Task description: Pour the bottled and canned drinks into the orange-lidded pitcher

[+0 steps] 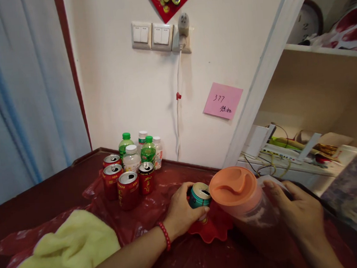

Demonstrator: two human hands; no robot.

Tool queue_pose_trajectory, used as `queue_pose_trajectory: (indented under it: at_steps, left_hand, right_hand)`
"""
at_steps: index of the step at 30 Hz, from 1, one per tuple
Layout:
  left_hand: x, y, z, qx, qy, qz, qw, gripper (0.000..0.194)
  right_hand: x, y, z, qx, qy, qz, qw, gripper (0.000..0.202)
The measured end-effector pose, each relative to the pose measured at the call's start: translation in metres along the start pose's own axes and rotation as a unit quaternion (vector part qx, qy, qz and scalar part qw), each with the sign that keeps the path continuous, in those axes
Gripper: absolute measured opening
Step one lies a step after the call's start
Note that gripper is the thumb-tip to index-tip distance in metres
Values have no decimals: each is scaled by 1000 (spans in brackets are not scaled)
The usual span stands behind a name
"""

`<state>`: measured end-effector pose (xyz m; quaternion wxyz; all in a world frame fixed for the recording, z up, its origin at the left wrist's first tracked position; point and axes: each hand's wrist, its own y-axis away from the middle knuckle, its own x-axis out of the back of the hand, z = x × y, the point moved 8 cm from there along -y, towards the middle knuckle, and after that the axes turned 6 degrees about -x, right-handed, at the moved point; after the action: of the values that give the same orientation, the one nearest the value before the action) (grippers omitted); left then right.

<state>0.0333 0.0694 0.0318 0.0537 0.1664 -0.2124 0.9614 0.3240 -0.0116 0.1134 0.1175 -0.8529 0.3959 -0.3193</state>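
Note:
My left hand (182,208), with a red bead bracelet at its wrist, is wrapped around a teal drink can (199,197) whose tab hole is open. Beneath the can lies a red, wavy-edged piece (213,231), perhaps a funnel or dish. My right hand (302,210) grips the handle of a clear plastic pitcher (261,227) with an orange lid (233,187). The pitcher leans toward the can, and its lid edge is right beside the can's top. Whether liquid passes between them cannot be seen.
Several opened red cans (129,190) and small bottles with green or white caps (132,158) stand back left on a red plastic sheet (101,216). A yellow towel (69,247) lies at front left. Behind are a wall, a hanging cord (178,130) and shelves with a white router (280,152).

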Motion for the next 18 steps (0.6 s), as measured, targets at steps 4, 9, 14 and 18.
queue_pose_trajectory:
  at_steps: [4,9,14,18]
  left_hand:
    - [0,0,-1,-1,2,0,1000,59]
    - [0,-1,-1,-2,3,0,1000,58]
    - [-1,0,-1,2,0,0,1000,58]
    - [-1,0,0,-3,7,-2,1000,58]
  right_hand:
    - [1,0,-1,0,-1,2,1000,55]
    - [2,2,-4,-2,5,7,1000,55]
    - [2,3,-7,0,-5,6,1000,54]
    - [1,2,-4,-8,1,6,1000,55]
